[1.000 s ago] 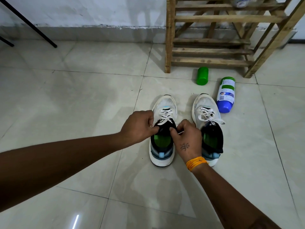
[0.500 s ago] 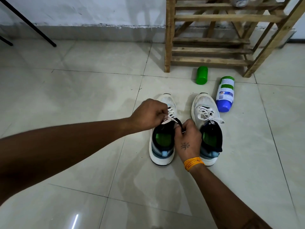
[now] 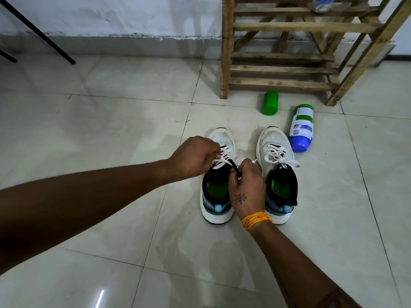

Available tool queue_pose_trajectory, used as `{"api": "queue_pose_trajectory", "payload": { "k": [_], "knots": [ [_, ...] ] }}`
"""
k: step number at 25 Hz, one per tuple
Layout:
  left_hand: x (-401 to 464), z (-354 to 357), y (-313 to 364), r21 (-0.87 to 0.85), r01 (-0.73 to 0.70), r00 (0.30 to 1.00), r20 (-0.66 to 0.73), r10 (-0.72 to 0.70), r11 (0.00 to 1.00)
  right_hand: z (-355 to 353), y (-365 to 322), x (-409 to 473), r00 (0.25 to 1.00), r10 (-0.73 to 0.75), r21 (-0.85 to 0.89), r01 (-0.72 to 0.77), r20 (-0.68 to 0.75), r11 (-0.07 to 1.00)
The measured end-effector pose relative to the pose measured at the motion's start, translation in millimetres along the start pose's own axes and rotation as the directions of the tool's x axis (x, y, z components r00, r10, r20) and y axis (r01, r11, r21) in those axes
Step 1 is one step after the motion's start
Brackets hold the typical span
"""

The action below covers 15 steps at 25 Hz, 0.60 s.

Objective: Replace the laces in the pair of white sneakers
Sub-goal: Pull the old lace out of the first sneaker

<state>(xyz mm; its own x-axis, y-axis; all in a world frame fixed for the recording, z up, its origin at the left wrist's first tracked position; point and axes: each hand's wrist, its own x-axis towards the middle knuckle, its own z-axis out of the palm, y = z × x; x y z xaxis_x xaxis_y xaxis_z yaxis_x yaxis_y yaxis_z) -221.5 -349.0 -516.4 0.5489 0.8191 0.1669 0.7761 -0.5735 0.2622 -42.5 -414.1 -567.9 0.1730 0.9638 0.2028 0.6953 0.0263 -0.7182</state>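
Two white sneakers stand side by side on the tiled floor [image 3: 111,218], heels nearest the viewer, toes toward the far wall. Right hand [image 3: 248,187] rests at the collar of the left sneaker [image 3: 216,196], fingers curled, apparently pinching a lace end; left hand [image 3: 195,157] pinches the white lace [image 3: 223,162] over the upper eyelets. Right sneaker [image 3: 278,174] remains laced and knotted. Probable risks: a sharp pull may jam the lace in an eyelet or drag the unsteadied shoe along the floor. Uppers are white mesh, slightly soiled, with dark collars, green insoles and blue heel tabs. Beyond the toes lie a green bottle [image 3: 270,102] and a blue-capped bottle [image 3: 302,127], before a wooden rack [image 3: 280,83].
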Motion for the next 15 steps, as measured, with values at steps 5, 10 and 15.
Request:
{"api": "queue_pose_trajectory", "payload": {
  "k": [5, 10, 15],
  "knots": [
    [-8.7, -9.3, -33.1, 0.011, 0.566, 0.823, 0.03, -0.567, 0.824, 0.2, -2.1, -0.7, 1.0, 0.007, -0.025, -0.007, 0.011, 1.0],
    [-4.5, -3.8, 15.6, 0.078, 0.152, 0.973, 0.163, -0.163, 0.985, 1.0, 0.1, -1.6, 1.0, -0.022, -0.025, 0.022, 0.018, 0.999],
    [1.7, -4.4, 15.8, 0.028, 0.068, 0.988, 0.138, -0.071, 0.997, 1.4, 1.0, 0.0, 1.0, -0.005, -0.012, 0.005, 0.008, 1.0]
  ]
}}
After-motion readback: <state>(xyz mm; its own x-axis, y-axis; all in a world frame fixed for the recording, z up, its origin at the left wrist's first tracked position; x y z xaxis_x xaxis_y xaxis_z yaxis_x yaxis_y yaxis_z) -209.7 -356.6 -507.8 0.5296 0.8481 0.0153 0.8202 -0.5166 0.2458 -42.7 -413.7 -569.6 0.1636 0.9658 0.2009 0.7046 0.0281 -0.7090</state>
